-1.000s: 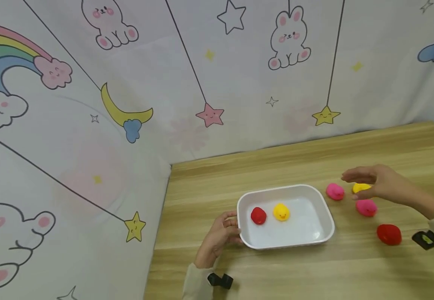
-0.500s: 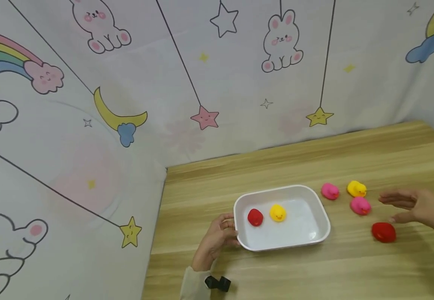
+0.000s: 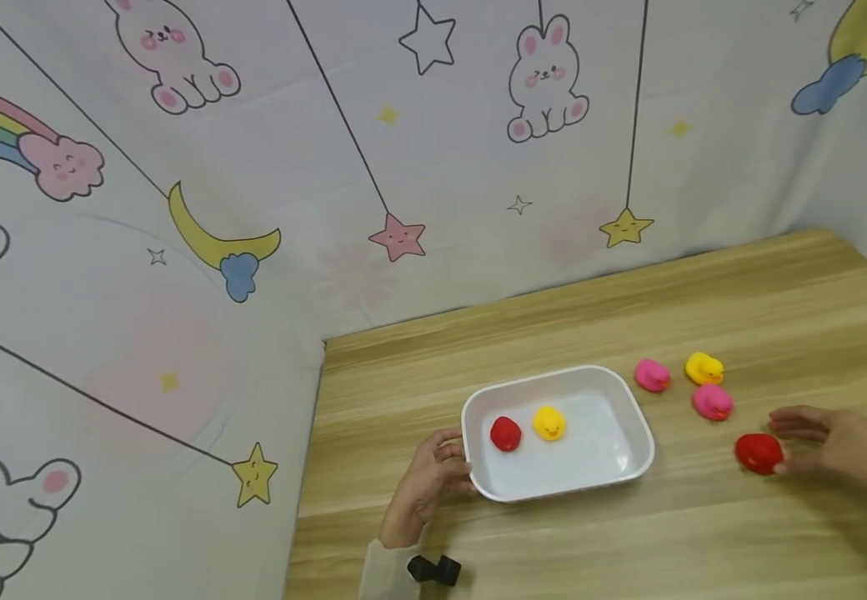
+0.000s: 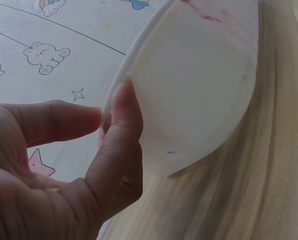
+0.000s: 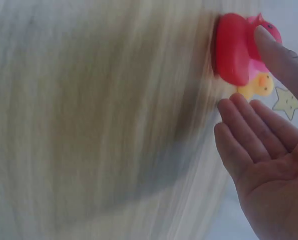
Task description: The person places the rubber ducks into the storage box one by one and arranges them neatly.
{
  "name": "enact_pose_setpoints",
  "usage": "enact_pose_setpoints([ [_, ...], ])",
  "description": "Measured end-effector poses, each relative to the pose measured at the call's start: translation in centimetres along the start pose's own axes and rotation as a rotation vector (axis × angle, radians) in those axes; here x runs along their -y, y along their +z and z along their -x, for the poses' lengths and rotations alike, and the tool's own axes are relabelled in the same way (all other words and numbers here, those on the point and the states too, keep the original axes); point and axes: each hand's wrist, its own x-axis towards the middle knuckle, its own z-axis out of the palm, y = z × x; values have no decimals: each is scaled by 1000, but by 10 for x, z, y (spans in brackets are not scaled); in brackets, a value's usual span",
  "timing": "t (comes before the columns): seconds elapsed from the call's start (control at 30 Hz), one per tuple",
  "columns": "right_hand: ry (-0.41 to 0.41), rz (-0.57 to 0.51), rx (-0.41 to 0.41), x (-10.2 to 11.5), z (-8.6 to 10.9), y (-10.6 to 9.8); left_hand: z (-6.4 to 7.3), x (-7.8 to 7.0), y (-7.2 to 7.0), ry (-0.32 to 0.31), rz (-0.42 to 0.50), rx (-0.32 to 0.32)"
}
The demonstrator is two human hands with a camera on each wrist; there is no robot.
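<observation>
The left hand (image 3: 429,477) grips the white tray (image 3: 604,458), while the unclosed right hand (image 3: 846,448) seemingly reaches for the outside red duck (image 3: 758,453), requiring a pinch.

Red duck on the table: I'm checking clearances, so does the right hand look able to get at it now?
Probably yes: the right hand is open, close beside the red duck, nothing shows between them, and the nearest pink duck sits farther back.

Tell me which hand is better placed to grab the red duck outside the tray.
Probably the right hand: it is beside the red duck, while the left hand, farther off, holds the white tray.
</observation>
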Motion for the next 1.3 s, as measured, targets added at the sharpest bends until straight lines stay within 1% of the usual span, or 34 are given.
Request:
enact_pose_setpoints([
  [0.1, -11, 145, -15, 4, -2, 3, 0, 0, 1, 1, 14, 0],
  [0.17, -22, 190, -27, 5, -4, 5, 1, -1, 2, 2, 23, -1],
  [0.3, -89, 248, -80, 3, -7, 11, 0, -1, 3, 6, 17, 3],
  [0.37, -120, 255, -99, 2, -7, 15, 0, -1, 3, 3, 15, 1],
  [0.5, -211, 263, -154, -1, -7, 22, 0, -2, 4, -4, 10, -8],
  [0.57, -239, 265, -167, -2, -7, 24, 1, -2, 4, -8, 7, -10],
  [0.83, -286, 270, -182, 1, -16, 29, -1, -1, 3, -1, -5, -20],
  [0.9, -283, 257, -192, 2, -17, 28, -2, -2, 3, 1, -11, -23],
  [0.97, -257, 231, -185, 4, -17, 25, -3, -2, 4, -2, -17, -25],
  [1.1, -197, 137, -163, 7, -17, 18, -3, -2, 5, -6, -28, -24],
  [1.17, -190, 51, -151, 8, -19, 14, -3, -2, 5, -9, -28, -26],
  [1.3, -208, -148, -142, 11, -25, 7, -1, -4, 4, -14, -19, -31],
])
